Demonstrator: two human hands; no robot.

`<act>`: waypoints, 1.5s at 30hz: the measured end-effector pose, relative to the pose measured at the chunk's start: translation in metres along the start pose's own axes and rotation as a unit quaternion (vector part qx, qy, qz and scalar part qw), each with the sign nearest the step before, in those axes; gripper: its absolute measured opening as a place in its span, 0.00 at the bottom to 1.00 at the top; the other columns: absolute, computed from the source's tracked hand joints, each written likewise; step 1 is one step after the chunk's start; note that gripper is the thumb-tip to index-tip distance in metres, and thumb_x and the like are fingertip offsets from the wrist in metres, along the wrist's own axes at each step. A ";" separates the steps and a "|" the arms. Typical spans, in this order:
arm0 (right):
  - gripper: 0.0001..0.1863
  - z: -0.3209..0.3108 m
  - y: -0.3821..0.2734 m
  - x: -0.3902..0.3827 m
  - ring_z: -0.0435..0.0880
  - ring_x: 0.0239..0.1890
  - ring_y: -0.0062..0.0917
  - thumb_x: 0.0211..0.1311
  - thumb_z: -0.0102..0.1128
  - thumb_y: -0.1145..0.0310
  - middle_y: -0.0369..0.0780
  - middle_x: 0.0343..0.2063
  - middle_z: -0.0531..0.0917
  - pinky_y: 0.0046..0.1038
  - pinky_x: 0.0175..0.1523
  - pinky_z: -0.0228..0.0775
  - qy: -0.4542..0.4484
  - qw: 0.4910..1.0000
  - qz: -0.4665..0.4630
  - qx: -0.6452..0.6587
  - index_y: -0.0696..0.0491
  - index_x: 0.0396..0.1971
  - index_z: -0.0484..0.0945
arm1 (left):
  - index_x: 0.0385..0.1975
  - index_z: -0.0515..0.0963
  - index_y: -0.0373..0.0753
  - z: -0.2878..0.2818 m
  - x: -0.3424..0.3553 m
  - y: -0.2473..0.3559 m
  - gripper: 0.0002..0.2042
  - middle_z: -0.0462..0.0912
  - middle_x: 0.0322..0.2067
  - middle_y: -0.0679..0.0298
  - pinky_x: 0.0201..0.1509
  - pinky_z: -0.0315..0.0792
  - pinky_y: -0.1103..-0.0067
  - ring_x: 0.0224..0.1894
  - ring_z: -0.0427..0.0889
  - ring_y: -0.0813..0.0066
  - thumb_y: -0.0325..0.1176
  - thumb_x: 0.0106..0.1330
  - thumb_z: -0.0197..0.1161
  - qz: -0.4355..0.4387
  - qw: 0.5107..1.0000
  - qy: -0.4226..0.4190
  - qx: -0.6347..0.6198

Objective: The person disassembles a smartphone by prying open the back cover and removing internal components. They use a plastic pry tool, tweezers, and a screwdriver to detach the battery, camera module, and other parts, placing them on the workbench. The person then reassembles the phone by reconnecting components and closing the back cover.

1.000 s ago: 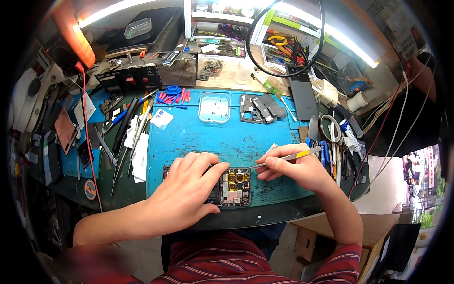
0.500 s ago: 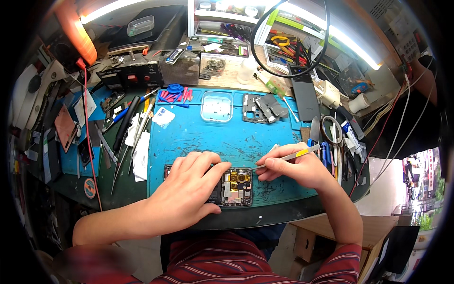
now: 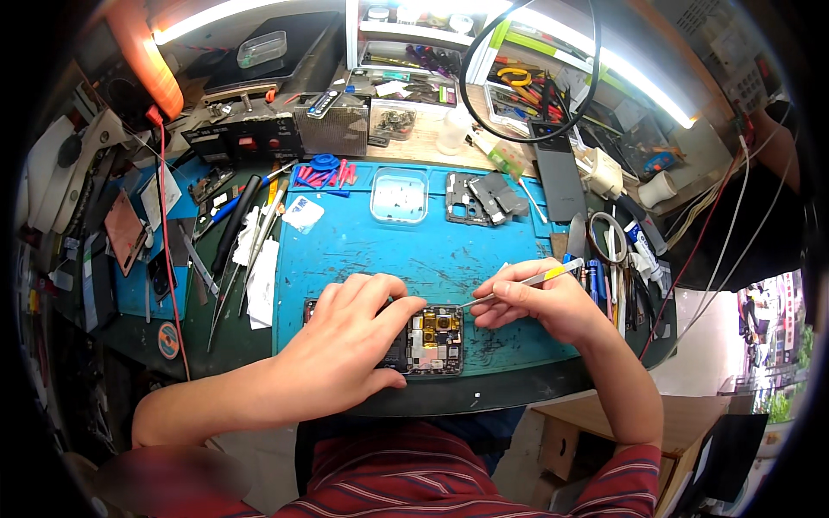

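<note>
An opened smartphone lies crosswise on the blue mat, its circuit boards and gold-coloured camera modules bare at the right end. My left hand covers the phone's left part and grips it, thumb at the near edge and fingers over the far edge. Pinched in my right hand are slim silver tweezers with a yellow patch. Their thin tip reaches the phone's far right corner; whether it touches a part there is too small to tell.
Behind the phone stand a clear plastic tray with tiny parts and some black phone pieces. Tweezers and a black-handled tool lie left on the blue mat's outer side. Pens and tape crowd the right.
The view has shifted slightly. My right hand has turned the tweezers a little, with their tip still near the phone's far right corner. My left hand keeps its hold.
</note>
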State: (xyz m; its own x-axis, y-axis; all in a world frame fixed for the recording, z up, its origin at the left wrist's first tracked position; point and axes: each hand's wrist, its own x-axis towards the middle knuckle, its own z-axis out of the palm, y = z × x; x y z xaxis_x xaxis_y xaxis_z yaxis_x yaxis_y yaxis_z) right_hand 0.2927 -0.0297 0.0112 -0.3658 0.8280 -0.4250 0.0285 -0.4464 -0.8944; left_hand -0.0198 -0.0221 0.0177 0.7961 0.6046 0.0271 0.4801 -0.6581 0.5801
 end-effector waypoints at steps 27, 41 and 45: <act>0.09 0.041 -0.016 -0.012 0.92 0.31 0.25 0.68 0.69 0.69 0.45 0.29 0.91 0.26 0.37 0.82 0.115 0.910 -0.158 -0.366 0.60 0.38 0.90 | 0.66 0.71 0.37 0.000 0.000 0.000 0.40 0.72 0.60 0.53 0.67 0.65 0.60 0.63 0.70 0.50 0.34 0.51 0.84 0.000 1.000 0.000 -0.005; 0.20 -0.005 -0.007 0.005 0.92 0.47 0.30 0.77 0.65 0.60 0.48 0.46 0.91 0.29 0.53 0.86 -0.044 0.997 0.015 -0.054 0.63 0.52 0.86 | 0.68 0.71 0.38 0.000 0.000 0.000 0.42 0.71 0.61 0.53 0.68 0.65 0.59 0.64 0.69 0.49 0.35 0.51 0.84 -0.003 1.000 -0.005 -0.006; 0.20 -0.010 -0.004 0.007 0.92 0.48 0.32 0.77 0.65 0.59 0.49 0.46 0.90 0.31 0.53 0.86 -0.049 0.998 0.026 -0.028 0.63 0.53 0.86 | 0.69 0.71 0.40 -0.001 0.003 -0.001 0.42 0.71 0.61 0.54 0.69 0.64 0.58 0.65 0.68 0.48 0.36 0.51 0.84 0.000 1.000 -0.016 -0.005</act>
State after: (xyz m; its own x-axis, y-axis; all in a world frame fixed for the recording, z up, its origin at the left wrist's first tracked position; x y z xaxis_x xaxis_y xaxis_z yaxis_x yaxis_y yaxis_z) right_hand 0.2996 -0.0184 0.0099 -0.4523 0.7659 -0.4571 0.1002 -0.4656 -0.8793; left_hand -0.0183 -0.0191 0.0177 0.8073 0.5901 0.0021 0.4766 -0.6540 0.5875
